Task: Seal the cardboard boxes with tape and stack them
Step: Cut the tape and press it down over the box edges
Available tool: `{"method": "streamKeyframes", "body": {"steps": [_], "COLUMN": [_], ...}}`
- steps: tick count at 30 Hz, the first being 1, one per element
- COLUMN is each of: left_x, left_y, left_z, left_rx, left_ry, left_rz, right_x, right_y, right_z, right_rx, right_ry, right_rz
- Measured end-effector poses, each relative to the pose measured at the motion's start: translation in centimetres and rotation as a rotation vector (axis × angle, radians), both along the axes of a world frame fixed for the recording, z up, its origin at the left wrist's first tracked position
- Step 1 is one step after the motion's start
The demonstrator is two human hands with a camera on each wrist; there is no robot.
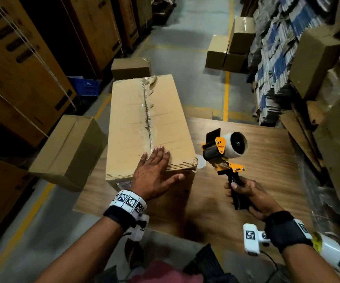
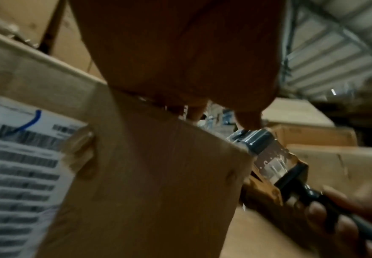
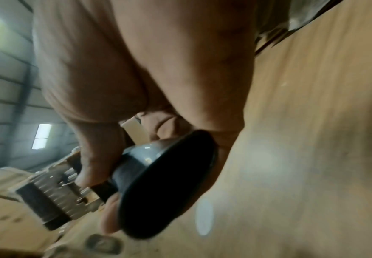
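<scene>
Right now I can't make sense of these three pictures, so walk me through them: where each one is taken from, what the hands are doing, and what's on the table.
No machine here: a person works with bare hands, wearing three cameras. The wide picture comes from the head, looking down. The other two come from the wrists, looking along each hand, so they are close and blurry.

The left hand lies flat, fingers straight, on the near end of a long box that stands on a wooden table. A wrinkled strip of tape already runs along its top seam. The left wrist view shows the box's side with a printed label.

The right hand has its grip round the black handle of an orange tape gun, held off to the right of the box. More boxes sit around the floor.
</scene>
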State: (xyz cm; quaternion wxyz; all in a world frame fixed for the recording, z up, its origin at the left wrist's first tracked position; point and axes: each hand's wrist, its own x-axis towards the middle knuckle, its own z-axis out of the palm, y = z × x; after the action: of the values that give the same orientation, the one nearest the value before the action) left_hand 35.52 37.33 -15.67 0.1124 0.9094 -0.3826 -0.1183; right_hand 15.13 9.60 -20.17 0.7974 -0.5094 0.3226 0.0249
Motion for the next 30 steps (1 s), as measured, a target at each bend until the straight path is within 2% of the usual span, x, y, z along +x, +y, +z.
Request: {"method": "streamKeyframes", "body": {"steps": [3, 5, 7, 19, 30], "left_x": [-0.5, -0.5, -0.2, 0.1, 0.4], "left_y": [-0.5, -0.7, -0.7, 6.6, 8.4], "left_z": [3.1, 3.7, 3.8, 3.8, 4.5], "left_rx": [-0.354, -0.592, -0.712, -0.88, -1.035], "left_ry": [0.416, 0.511, 0.582, 0.648, 0.658], "left_rz": [0.155, 0.217, 0.247, 0.309, 0.265], "right_x": [0.5, 1.2, 2.0, 7.1, 10.7], "right_y": [1.7, 2.9, 4.1, 7.7, 9.8], "right_z": [3.8, 5.5, 6.5, 8.5, 9.6], "right_rx": [-0.005, -0.054, -0.085, -0.204, -0.199], "right_ry": [-0.131, -0.162, -0.184, -0.247, -0.288], "right_rz": [0.162, 0.251, 0.316, 0.294, 0.304]}}
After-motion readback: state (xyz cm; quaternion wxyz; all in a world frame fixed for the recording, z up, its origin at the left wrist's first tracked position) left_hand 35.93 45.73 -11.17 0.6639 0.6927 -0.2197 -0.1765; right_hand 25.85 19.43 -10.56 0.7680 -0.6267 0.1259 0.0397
